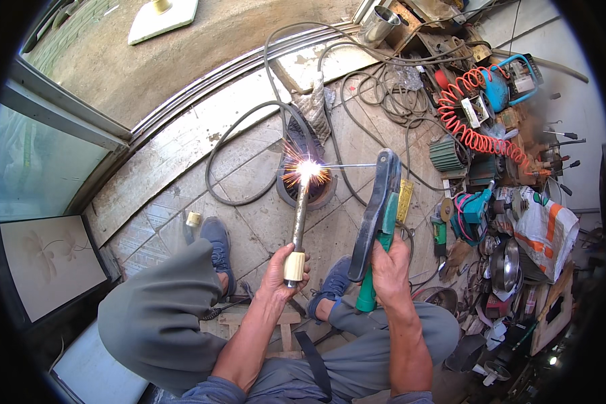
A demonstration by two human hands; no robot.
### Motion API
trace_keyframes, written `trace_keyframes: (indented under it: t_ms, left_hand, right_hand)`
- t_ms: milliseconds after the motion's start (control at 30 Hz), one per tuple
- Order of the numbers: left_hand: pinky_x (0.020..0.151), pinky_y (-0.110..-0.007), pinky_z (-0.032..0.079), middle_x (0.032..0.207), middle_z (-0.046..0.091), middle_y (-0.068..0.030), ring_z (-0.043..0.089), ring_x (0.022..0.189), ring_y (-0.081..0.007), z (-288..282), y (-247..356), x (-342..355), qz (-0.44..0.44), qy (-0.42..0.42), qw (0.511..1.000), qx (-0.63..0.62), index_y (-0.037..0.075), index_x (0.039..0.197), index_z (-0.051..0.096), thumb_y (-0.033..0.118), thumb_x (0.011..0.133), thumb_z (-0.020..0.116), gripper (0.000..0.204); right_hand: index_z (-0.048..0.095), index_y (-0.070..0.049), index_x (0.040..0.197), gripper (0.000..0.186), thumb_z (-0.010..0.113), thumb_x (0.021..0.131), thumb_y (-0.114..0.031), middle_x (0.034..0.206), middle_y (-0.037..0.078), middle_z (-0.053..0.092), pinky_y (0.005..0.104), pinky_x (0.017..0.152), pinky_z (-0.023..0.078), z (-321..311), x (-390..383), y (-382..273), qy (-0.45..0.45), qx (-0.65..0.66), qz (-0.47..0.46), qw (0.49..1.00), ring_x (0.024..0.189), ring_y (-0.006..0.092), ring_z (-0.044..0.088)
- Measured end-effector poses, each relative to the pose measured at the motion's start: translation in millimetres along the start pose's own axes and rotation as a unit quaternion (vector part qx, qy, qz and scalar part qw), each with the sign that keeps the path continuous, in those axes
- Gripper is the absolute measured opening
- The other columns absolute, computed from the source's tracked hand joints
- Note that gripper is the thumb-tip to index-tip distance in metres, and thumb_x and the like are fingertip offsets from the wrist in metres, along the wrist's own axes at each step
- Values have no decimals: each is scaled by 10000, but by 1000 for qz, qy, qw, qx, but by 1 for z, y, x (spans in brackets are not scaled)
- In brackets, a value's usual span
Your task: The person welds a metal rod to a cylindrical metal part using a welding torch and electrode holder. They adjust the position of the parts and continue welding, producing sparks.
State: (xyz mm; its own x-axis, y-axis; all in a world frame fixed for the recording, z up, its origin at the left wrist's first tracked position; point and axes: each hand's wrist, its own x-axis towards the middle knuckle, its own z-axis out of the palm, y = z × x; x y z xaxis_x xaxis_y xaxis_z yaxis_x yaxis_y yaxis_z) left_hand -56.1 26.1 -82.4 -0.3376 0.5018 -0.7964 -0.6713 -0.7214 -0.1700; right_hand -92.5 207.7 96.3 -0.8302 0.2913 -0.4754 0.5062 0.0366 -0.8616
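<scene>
My left hand is closed around the near end of a metal rod, by a cream-coloured plastic collar. The rod points away from me, and a bright arc with orange sparks burns at its far end. In my right hand is a welding electrode holder with a green handle and black jaws. From its jaws a thin welding electrode reaches left into the arc. Glare hides the contact point. Behind the sparks stands a dark round object, partly hidden.
Black cables loop over the tiled floor around the work. At the right are a red coiled hose, an angle grinder, a white sack and cluttered tools. A door track runs along the far left. A framed panel leans at the left.
</scene>
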Motion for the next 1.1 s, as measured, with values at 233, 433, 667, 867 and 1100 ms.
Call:
trace_keyframes:
  t_ms: [233, 433, 667, 867, 1100]
  left_hand:
    - [545, -320, 551, 924, 661, -65, 625, 722, -207, -2, 0, 2, -4, -8, 1000, -6, 83, 1043, 631, 387, 927, 701, 332]
    - [547, -324, 557, 923, 666, -72, 633, 722, -213, -2, 1, 0, -7, -8, 1000, -13, 83, 1038, 632, 381, 927, 705, 326]
    - [535, -332, 562, 917, 678, -67, 642, 699, -214, 3, 1, -6, 23, -29, 999, 15, 89, 1036, 638, 388, 930, 696, 323]
    - [541, -330, 554, 914, 676, -61, 639, 708, -215, -4, 0, 2, -2, -12, 1000, -4, 97, 1044, 641, 394, 918, 708, 329]
    - [543, -331, 559, 917, 673, -61, 638, 712, -210, -3, 1, 1, -10, -25, 1000, -15, 93, 1025, 644, 388, 918, 710, 320]
  right_hand:
    - [544, 13, 1017, 213, 622, 1027, -185, 675, 51, 604, 280, 424, 454, 2, -2, -6, 7, -54, -37, 998, 481, 120, 568]
    - [554, 15, 1007, 189, 647, 1000, -149, 631, 46, 593, 296, 434, 422, 5, -5, -5, 18, -144, -56, 988, 496, 106, 560]
    - [562, 8, 1011, 181, 638, 1002, -156, 645, 23, 592, 279, 457, 440, 3, -4, -9, 23, 3, 25, 999, 508, 101, 560]
    - [546, 1, 994, 179, 640, 1002, -151, 645, 26, 592, 280, 465, 434, 10, -9, -9, 6, -128, -81, 988, 514, 95, 554]
    - [559, -16, 1023, 174, 587, 1047, -186, 694, 46, 623, 266, 418, 457, -4, -3, 3, 1, -2, -50, 999, 468, 115, 565]
